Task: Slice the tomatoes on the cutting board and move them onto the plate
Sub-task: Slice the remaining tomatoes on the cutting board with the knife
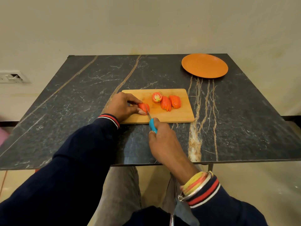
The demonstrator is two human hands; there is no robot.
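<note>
- Presently the right hand [162, 141] is curled round the blue handle [153, 125] of the knife [150, 119]. The blade [147, 112] runs away from the person and slightly left of that grip.
- Directly beyond the knife grip, at the far end of the blade, lies the tomato half [143, 107] now under the cut. It sits at the near left of the cutting board [179, 115].
- The left hand [122, 106] pinches this half from its left side, thumb nearest the person and fingers over the top. The fingertips sit just beside the blade.
- The edge appears to cross the half across its longer side. In my judgement the coming stroke is a downward draw along the blade's line, back toward the knife grip.
- The left hand is nearer the piece, and the right reaches it only through the blade.
- Count, tomato: four portions on the board. One is held, one uncut half [157, 97] lies beyond and right of the knife grip, and two sliced halves [165, 103] stand fanned further right.
- Count, other: one knife, one board, one plate [204, 65].
- The plate is well apart, far beyond and right of both grips on the table [81, 95]. No tomato is seen on it.
</note>
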